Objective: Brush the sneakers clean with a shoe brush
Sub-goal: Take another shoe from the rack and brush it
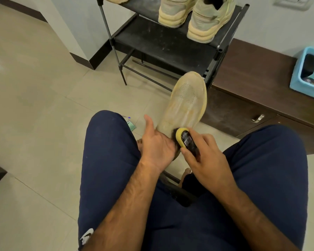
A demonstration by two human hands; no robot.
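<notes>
A pale yellow sneaker [186, 100] is held sole-up above the floor between my knees, its toe pointing away from me. My left hand [157, 145] grips its heel end, thumb raised along the side. My right hand [205, 156] grips a shoe brush [186, 140] with a yellow and black back. The dark bristles press against the sneaker near the heel. Two more pale sneakers [194, 17] stand on the top shelf of the black shoe rack [163, 42].
A dark wooden low cabinet [252, 91] runs along the right wall, with a light blue tub [308, 73] on top. A small green item [131, 125] lies on the tiled floor by my left knee. I sit on a dark chair.
</notes>
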